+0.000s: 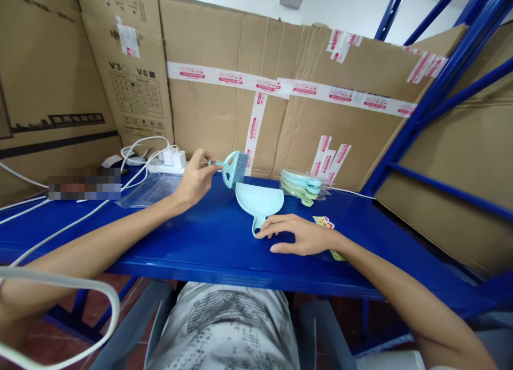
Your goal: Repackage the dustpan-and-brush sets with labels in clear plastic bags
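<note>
Across the middle of the frame, a blue table [188, 250] carries a pale blue dustpan [260, 198] at the centre, its handle toward the lower edge, I think for easy reach. The right hand [306, 235], loosely open, has its fingertips at this handle, maybe to steady it. Left of centre, the left hand [197, 179] pinches a brush [237, 170] by its handle, leaving the bristles free.

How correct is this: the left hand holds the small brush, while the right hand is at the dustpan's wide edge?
The head view shows the right hand at the dustpan's handle, not its wide edge; the left hand holds the small brush.
</note>
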Demonstrator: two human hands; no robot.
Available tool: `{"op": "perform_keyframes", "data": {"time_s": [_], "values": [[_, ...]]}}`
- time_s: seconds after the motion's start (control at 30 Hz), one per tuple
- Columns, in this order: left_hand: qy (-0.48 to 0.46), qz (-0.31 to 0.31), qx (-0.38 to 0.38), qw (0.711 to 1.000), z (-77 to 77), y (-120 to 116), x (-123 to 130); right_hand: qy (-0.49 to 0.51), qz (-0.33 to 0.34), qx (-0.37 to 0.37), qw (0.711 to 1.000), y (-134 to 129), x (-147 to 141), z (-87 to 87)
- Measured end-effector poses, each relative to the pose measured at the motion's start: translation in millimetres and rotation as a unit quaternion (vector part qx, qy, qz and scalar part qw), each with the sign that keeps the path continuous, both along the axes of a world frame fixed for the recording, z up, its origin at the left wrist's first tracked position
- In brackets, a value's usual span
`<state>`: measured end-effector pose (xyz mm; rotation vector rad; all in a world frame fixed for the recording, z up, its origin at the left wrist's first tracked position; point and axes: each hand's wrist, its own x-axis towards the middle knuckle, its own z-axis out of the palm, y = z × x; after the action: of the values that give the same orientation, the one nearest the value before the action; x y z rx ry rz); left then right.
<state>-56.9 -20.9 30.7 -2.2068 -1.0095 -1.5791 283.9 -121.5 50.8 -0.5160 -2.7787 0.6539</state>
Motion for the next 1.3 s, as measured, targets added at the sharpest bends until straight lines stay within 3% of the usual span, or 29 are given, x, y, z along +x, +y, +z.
{"op": "perform_keyframes", "data": {"time_s": [0.23, 0.33, 0.43, 0.53, 0.7, 0.87, 0.97, 1.13, 1.3], "values": [[0.016, -0.11, 0.041, 0.993, -9.8, -34.9, 18.6, 0.13, -0.145, 0.101, 0.976, 14.5, 8.3, -4.7], [0.025, -0.184, -0.034, 0.982, -18.3, -57.4, 29.3, 0.123, -0.162, 0.107, 0.973, 15.0, 9.3, -5.2], [0.1, -0.267, -0.106, 0.952, -22.9, -72.4, 34.8, 0.095, -0.168, 0.118, 0.974, 8.5, 2.3, -9.1], [0.184, -0.279, -0.121, 0.935, -21.0, -75.2, 37.7, 0.103, -0.214, 0.119, 0.964, 5.2, -5.2, -14.9], [0.273, -0.264, -0.064, 0.923, -12.5, -63.5, 42.5, 0.213, -0.31, 0.116, 0.919, 17.5, 5.3, -9.1], [0.329, -0.317, -0.114, 0.882, -9.6, -54.1, 44.0, 0.341, -0.369, 0.189, 0.844, 33.8, 28.4, 7.2], [0.315, -0.277, -0.14, 0.897, -7.3, -50.8, 41.2, 0.413, -0.354, 0.124, 0.83, 41.6, 34.2, 12.5], [0.277, -0.116, -0.166, 0.939, -9.6, -34.9, 28.2, 0.442, -0.353, 0.04, 0.824, 50.1, 38.5, 16.4], [0.253, -0.073, -0.201, 0.943, -20.1, -13.9, 18.8, 0.436, -0.384, 0.013, 0.814, 54.0, 41.0, 15.7]]}}
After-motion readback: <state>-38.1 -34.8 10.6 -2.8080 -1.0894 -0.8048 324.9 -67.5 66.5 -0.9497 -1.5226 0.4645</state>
